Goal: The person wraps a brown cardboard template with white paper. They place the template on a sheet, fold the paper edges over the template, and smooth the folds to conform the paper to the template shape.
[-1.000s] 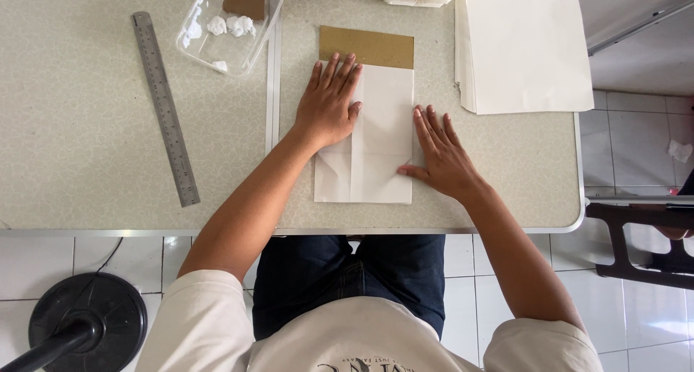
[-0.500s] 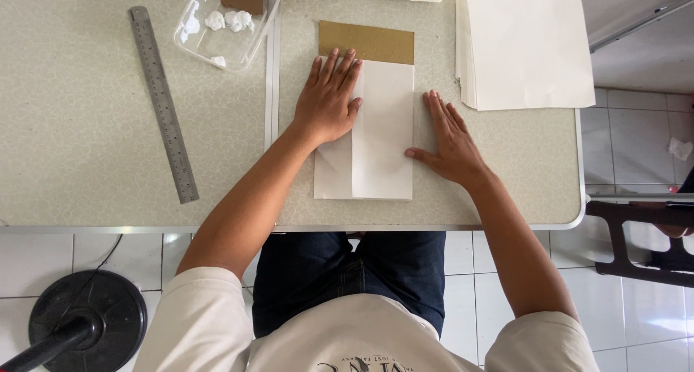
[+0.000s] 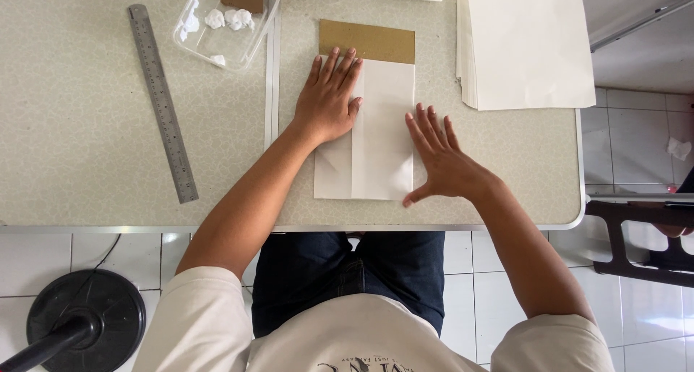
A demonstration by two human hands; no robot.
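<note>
Two flat hands on a folded white paper

The left hand [image 3: 329, 101] lies open, palm down, pressing the folded white paper [image 3: 379, 137] at its upper left; a brown card [image 3: 367, 41] pokes out just beyond the fingertips. The right hand [image 3: 441, 161], also open and grasping nothing, rests flat on the table [image 3: 87, 162] against the paper's right edge. A steel ruler [image 3: 163, 101] lies well left of the left hand.

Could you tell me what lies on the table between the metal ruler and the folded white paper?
In the head view, only the person's left forearm crosses bare tabletop between the metal ruler and the folded white paper.
</note>
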